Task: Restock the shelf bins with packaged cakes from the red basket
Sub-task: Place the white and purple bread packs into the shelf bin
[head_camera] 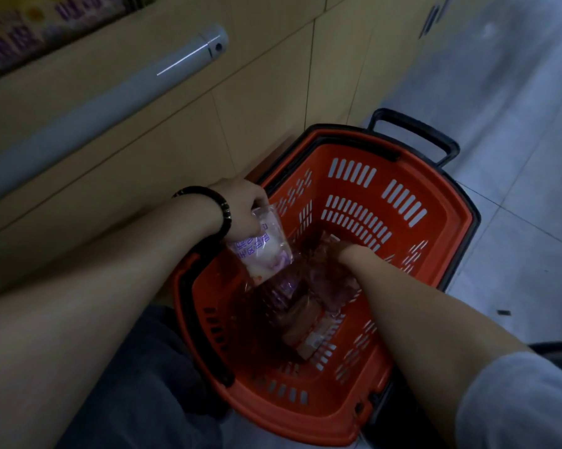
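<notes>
The red basket (399, 189) stands on the floor against the wooden shelf base. My left hand (240, 205) grips a clear packaged cake with purple lettering (260, 251) above the basket's left rim. My right hand (334, 251) reaches deep into the basket among several more packaged cakes (305, 322) lying on its bottom; its fingers are mostly hidden in the dim pile, so I cannot tell its hold. A shelf bin with purple-printed packages (30, 30) shows at the top left.
The wooden cabinet front (208, 102) fills the left and top. A grey rail (111, 102) runs along the shelf edge. The basket's black pull handle (415, 131) sticks out at its far end. Grey tiled floor (516, 124) lies to the right.
</notes>
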